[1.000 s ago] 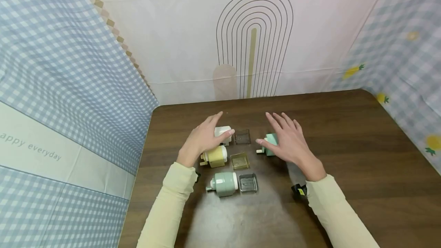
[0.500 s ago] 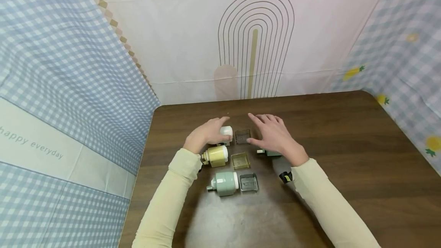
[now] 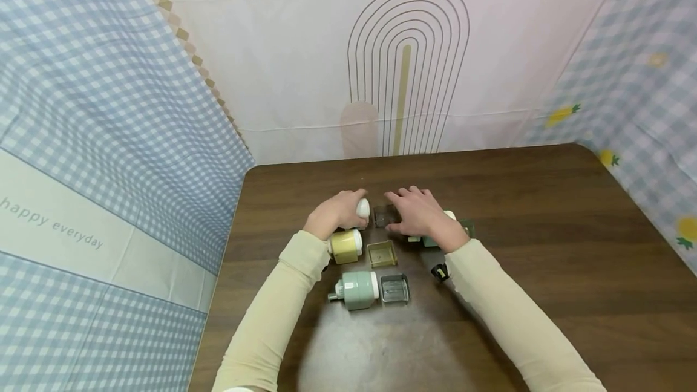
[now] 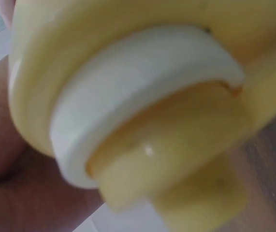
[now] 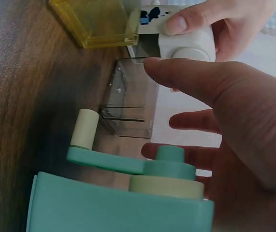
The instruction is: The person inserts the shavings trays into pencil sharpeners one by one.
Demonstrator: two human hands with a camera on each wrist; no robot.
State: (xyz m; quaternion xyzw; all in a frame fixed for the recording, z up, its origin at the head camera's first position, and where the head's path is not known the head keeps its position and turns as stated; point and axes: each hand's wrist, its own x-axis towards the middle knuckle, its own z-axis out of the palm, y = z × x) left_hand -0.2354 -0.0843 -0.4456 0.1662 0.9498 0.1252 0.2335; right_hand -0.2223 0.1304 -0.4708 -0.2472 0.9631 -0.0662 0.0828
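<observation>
My left hand [image 3: 334,210] grips a white crank pencil sharpener [image 3: 363,209]; in the right wrist view its thumb lies on the white body [image 5: 188,43], fingers behind. Its wrist is above a yellow pencil sharpener [image 3: 345,247], whose body and crank fill the left wrist view. My right hand [image 3: 419,210] reaches over a smoky clear shavings drawer [image 3: 381,216] with fingers spread. In the right wrist view the thumb tip is right at that drawer's [image 5: 133,96] upper corner, the other fingers apart beyond it. Below the hand lies a mint-green pencil sharpener [image 5: 118,203], partly hidden in the head view.
A clear yellow drawer [image 3: 382,254] lies beside the yellow sharpener. Nearer the front are a sage-green pencil sharpener [image 3: 357,290] and a grey clear drawer [image 3: 394,289]. A green drawer [image 3: 468,227] lies right of the mint-green sharpener. Patterned cloth walls [image 3: 305,65] border the brown table [image 3: 544,228].
My right hand has moved left and down from above the mint-green sharpener to the smoky drawer. My left hand has lowered and moved slightly right, closing on the white sharpener.
</observation>
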